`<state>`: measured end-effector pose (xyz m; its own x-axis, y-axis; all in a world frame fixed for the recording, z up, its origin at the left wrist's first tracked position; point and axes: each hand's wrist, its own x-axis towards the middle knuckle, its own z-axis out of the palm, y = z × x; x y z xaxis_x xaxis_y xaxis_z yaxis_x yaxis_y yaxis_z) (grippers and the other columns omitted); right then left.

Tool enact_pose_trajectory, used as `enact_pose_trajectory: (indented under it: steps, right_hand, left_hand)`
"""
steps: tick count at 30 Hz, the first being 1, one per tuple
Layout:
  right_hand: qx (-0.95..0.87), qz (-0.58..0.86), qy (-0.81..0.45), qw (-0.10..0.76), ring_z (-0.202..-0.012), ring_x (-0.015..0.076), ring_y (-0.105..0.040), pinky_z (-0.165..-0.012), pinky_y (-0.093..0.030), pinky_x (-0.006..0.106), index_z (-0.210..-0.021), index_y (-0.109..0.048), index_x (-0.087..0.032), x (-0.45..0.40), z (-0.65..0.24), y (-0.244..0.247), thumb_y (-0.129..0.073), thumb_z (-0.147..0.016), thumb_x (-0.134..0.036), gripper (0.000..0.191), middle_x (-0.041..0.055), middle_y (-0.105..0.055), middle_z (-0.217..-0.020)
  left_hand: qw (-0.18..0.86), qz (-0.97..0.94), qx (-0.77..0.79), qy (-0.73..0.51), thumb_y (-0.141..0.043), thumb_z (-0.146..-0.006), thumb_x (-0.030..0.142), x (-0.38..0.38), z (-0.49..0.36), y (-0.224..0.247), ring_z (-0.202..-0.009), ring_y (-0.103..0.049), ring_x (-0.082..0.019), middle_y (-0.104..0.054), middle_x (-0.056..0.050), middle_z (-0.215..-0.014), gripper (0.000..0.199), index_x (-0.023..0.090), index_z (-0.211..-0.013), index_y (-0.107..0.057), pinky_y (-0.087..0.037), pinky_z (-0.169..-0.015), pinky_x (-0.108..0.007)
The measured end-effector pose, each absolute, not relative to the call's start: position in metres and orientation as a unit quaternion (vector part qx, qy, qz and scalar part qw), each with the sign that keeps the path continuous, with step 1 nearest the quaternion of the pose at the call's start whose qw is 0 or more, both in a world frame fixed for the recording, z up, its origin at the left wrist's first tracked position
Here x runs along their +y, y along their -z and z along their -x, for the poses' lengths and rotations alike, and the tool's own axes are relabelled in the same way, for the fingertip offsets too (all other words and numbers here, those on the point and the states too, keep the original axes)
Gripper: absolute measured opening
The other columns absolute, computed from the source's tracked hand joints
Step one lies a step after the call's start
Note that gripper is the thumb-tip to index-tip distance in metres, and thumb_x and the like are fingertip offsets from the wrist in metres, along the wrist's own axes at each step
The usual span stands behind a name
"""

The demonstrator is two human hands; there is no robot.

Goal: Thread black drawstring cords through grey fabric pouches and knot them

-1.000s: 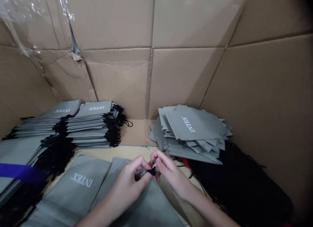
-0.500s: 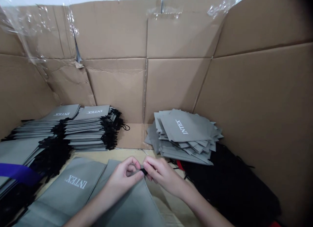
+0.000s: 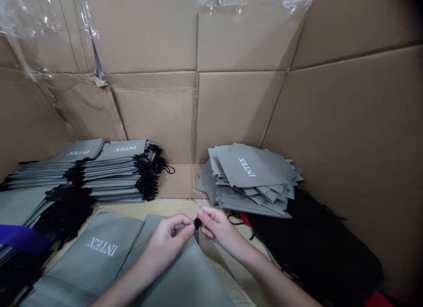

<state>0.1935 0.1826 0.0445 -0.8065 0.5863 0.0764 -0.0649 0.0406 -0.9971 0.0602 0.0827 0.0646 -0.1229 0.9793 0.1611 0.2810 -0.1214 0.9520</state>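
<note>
Between the stacked grey drawstring bags [image 3: 112, 170] and the loose pile of grey bags [image 3: 251, 177], a gap of tan cardboard [image 3: 176, 181] gives a hand a way toward the back. The cardboard wall [image 3: 238, 113] blocks any reach beyond, and a heap of black drawstrings [image 3: 313, 249] crowds the area just beside the right hand [image 3: 220, 230].
</note>
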Motion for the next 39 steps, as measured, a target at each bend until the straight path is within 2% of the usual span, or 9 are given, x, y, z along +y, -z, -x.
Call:
enact_pose_trajectory:
  steps: [5,9,12,17,24,30,33,36,39]
  right_hand:
    - [-0.643,0.235,-0.673,0.279,-0.036,0.0051,-0.023,-0.039,-0.016,0.021,-0.059,-0.039,-0.02,0.174,-0.188,-0.044,-0.052,-0.078,-0.062,0.047,-0.011,-0.031,-0.039]
    - [-0.518,0.271,-0.758,0.288,-0.037,0.0045,-0.023,-0.043,-0.026,0.019,-0.059,-0.043,-0.019,0.166,-0.191,-0.051,-0.064,-0.073,-0.053,0.042,-0.0115,-0.033,-0.037]
    - [-0.389,0.273,-0.835,0.277,-0.038,0.0037,-0.024,-0.046,-0.032,0.017,-0.065,-0.048,-0.019,0.164,-0.194,-0.052,-0.074,-0.065,-0.044,0.037,-0.0128,-0.034,-0.039]
    - [-0.282,0.26,-0.876,0.293,-0.038,0.0019,-0.024,-0.044,-0.03,0.016,-0.068,-0.051,-0.018,0.164,-0.195,-0.052,-0.084,-0.052,-0.034,0.04,-0.0138,-0.033,-0.041]
    - [-0.515,0.27,-0.743,0.331,-0.039,0.0056,-0.033,-0.045,-0.026,0.02,-0.06,-0.047,-0.018,0.153,-0.186,-0.054,-0.061,-0.076,-0.048,0.037,-0.0081,-0.042,-0.039]
    - [-0.509,0.217,-0.799,0.234,-0.038,0.0063,-0.03,-0.049,-0.035,0.021,-0.063,-0.045,-0.019,0.152,-0.192,-0.061,-0.048,-0.083,-0.05,0.037,-0.0091,-0.04,-0.04]
    - [-0.54,0.217,-0.788,0.202,-0.037,0.0059,-0.03,-0.043,-0.028,0.019,-0.063,-0.047,-0.018,0.156,-0.196,-0.065,-0.039,-0.084,-0.059,0.046,-0.0065,-0.045,-0.043]
    - [-0.585,0.228,-0.755,0.19,-0.036,0.0044,-0.025,-0.04,-0.017,0.019,-0.056,-0.044,-0.017,0.157,-0.199,-0.07,-0.051,-0.081,-0.056,0.046,-0.0079,-0.039,-0.039]
    - [-0.53,0.224,-0.803,0.154,-0.037,0.004,-0.017,-0.039,-0.015,0.019,-0.056,-0.04,-0.018,0.154,-0.202,-0.074,-0.063,-0.076,-0.047,0.042,-0.0115,-0.03,-0.038]
  left_hand:
    - [0.308,-0.577,0.583,-0.481,-0.052,-0.083,0.028,0.081,-0.059,-0.06,-0.087,-0.063,-0.02,-0.071,-0.005,-0.091,0.021,0.017,-0.09,-0.069,-0.045,-0.08,-0.026]
    - [0.274,-0.613,0.581,-0.46,-0.048,-0.085,0.026,0.078,-0.056,-0.059,-0.096,-0.063,-0.022,-0.07,-0.006,-0.104,0.027,0.022,-0.103,-0.068,-0.045,-0.088,-0.03]
    - [0.248,-0.644,0.563,-0.455,-0.048,-0.084,0.024,0.076,-0.056,-0.063,-0.09,-0.065,-0.022,-0.071,-0.007,-0.1,0.029,0.025,-0.107,-0.067,-0.047,-0.084,-0.029]
    - [0.206,-0.657,0.566,-0.454,-0.049,-0.082,0.021,0.076,-0.058,-0.066,-0.079,-0.067,-0.022,-0.073,-0.006,-0.088,0.031,0.025,-0.107,-0.067,-0.049,-0.076,-0.027]
    - [0.169,-0.695,0.595,-0.366,-0.045,-0.084,0.018,0.075,-0.055,-0.074,-0.059,-0.061,-0.016,-0.07,-0.001,-0.074,0.024,0.024,-0.09,-0.068,-0.042,-0.059,-0.022]
    - [0.139,-0.716,0.585,-0.354,-0.044,-0.088,0.024,0.07,-0.052,-0.08,-0.065,-0.056,-0.015,-0.062,-0.002,-0.071,0.021,0.02,-0.075,-0.06,-0.037,-0.061,-0.021]
    - [0.13,-0.717,0.594,-0.34,-0.042,-0.09,0.026,0.07,-0.054,-0.077,-0.063,-0.054,-0.014,-0.059,0.0,-0.068,0.023,0.02,-0.073,-0.057,-0.037,-0.06,-0.021]
    - [0.126,-0.749,0.57,-0.314,-0.04,-0.091,0.021,0.07,-0.055,-0.074,-0.072,-0.058,-0.013,-0.063,0.0,-0.079,0.02,0.02,-0.085,-0.059,-0.038,-0.065,-0.02]
    - [0.074,-0.777,0.563,-0.271,-0.039,-0.089,0.015,0.069,-0.053,-0.073,-0.07,-0.058,-0.013,-0.063,0.0,-0.08,0.02,0.021,-0.091,-0.058,-0.037,-0.061,-0.021]
